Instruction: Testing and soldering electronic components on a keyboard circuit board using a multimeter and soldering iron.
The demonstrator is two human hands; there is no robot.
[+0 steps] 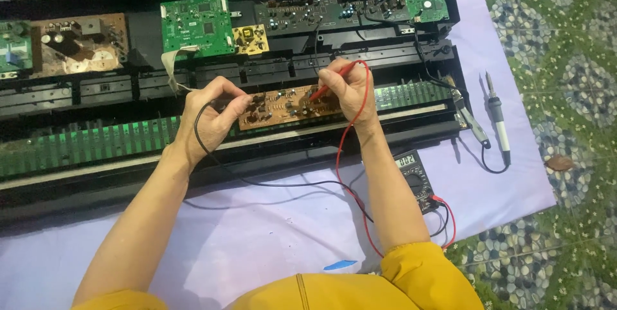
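Probing is the step in hand, as I read it: both hands sit over the brown board, which lies on the opened black keyboard case toward the far side of the lilac sheet. My right hand has a closed grip on the red probe, tip down on the board's right part. My left hand is curled at the board's left end with the black lead running from it; I take it that it holds the black probe, though the probe itself is hidden. The meter lies near the sheet's right edge, just beside my right forearm. Next, I judge, both tips must rest steady while I glance at the meter.
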